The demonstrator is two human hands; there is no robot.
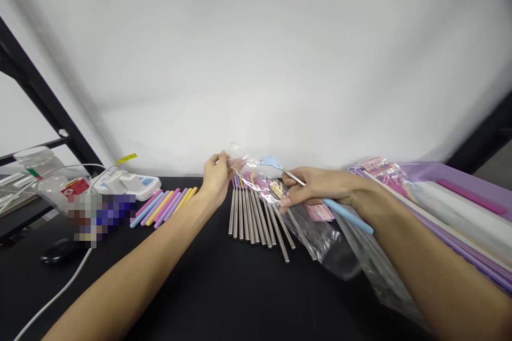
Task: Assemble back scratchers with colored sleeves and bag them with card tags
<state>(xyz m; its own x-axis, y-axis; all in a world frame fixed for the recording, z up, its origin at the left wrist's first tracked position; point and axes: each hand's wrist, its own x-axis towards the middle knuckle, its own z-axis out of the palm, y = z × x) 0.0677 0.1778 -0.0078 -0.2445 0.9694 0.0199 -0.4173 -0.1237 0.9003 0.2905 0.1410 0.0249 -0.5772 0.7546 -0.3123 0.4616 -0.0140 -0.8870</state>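
Observation:
My left hand [218, 176] pinches the edge of a clear plastic bag [338, 248], which stretches down to the right across the table. In my right hand [306, 184] is a back scratcher [347, 216] with a light blue claw, a metal rod and a blue handle. Its claw points left, close to the bag end at my left hand; whether it is inside cannot be made out. Beneath the bag, several metal rods [250, 216] with coloured claws at their far ends lie side by side. Several pink, blue, yellow and purple handles [160, 210] lie left of them.
A purple bin [428, 170] with packaged items stands at the right, with more clear bags [378, 266] beside it. At the left are a white power strip [140, 185], a cable [76, 274], a clear plastic container [56, 192] and a black object [60, 251]. A white wall [256, 64] rises behind.

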